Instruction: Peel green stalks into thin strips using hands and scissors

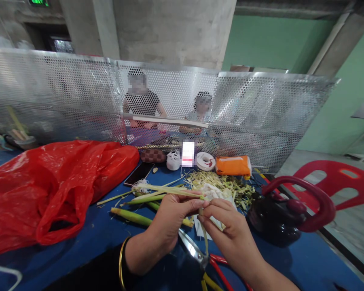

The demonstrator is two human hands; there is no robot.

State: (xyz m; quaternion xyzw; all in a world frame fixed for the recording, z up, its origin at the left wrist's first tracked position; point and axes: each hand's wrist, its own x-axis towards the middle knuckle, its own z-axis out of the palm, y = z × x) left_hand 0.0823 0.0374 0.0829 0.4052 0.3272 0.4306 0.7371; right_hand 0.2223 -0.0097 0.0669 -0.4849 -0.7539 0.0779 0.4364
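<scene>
My left hand [169,220] is closed round a bundle of pale green stalks [166,190] that stick out to the left over the blue table [87,250]. My right hand [227,226] pinches a thin strip [205,238] peeling down off the same stalks, close beside the left hand's fingertips. More green stalks [133,217] lie on the table under the left hand. Red-handled scissors [200,256] lie shut below both hands.
A big red plastic bag [48,186] fills the left of the table. A heap of peelings [230,186] and a dark kettle with a red handle [288,212] sit right. A phone [138,173], an orange packet [233,165] and tape rolls stand before a perforated metal screen [79,97]; two people sit behind it.
</scene>
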